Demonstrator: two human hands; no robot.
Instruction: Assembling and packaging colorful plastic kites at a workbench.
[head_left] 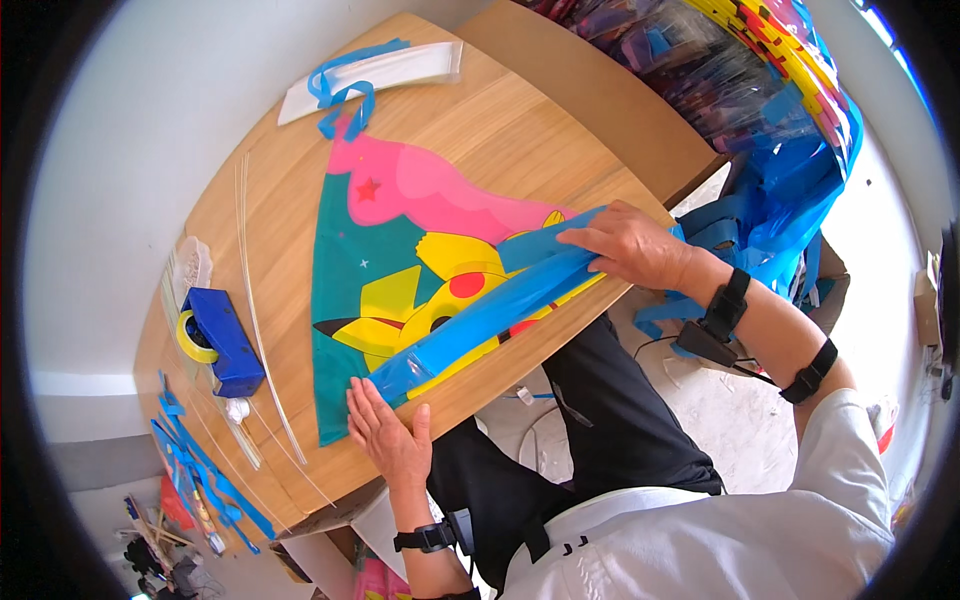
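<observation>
A printed kite sail (350,250) in teal, pink and yellow, with a cartoon figure on it, lies flat on the wooden table. Across its near part runs a long folded strip of blue plastic film (480,315), slanting up to the right. My left hand (388,435) lies at the strip's lower left end, fingers stretched and fingertips touching the film and sail edge, thumb apart. At the upper right end, my right hand (635,245) has its fingers bent and pinched on the blue film. A curled blue ribbon (345,92) lies by the sail's pink far corner.
A blue tape dispenser (225,340) with yellow tape stands left, near thin white rods (247,270). Blue ribbon pieces (205,470) hang at the table's left edge. A white packet (400,75) lies at the far side. A cardboard box (600,95) and blue film bundles (790,200) stand beyond.
</observation>
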